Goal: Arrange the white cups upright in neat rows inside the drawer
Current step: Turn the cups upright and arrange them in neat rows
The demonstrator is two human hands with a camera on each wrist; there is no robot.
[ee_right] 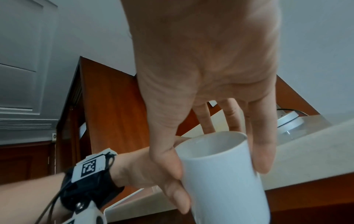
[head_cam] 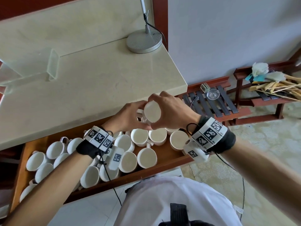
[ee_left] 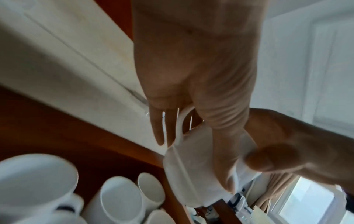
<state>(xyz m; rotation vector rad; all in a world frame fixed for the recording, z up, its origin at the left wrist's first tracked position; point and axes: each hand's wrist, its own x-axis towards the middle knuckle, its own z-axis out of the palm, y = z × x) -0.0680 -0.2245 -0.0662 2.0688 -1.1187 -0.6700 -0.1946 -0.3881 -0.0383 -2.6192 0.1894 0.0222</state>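
Both hands hold one white cup (head_cam: 152,114) in the air above the back of the open wooden drawer (head_cam: 146,174). My left hand (head_cam: 141,115) grips it from the left, with fingers (ee_left: 159,128) by the handle. My right hand (head_cam: 160,111) grips it from the right; its thumb (ee_right: 168,174) and fingers (ee_right: 262,151) wrap the cup's body (ee_right: 229,197). In the drawer's right half, cups (head_cam: 140,136) stand upright close together. In the left half, several cups (head_cam: 54,150) lie tilted or on their sides. My forearms hide some cups.
A beige countertop (head_cam: 97,79) overhangs the drawer's back, carrying a lamp base (head_cam: 144,41) and a clear acrylic stand (head_cam: 53,64). On the floor to the right stands a low wooden rack (head_cam: 254,111) with a glass dish (head_cam: 213,94).
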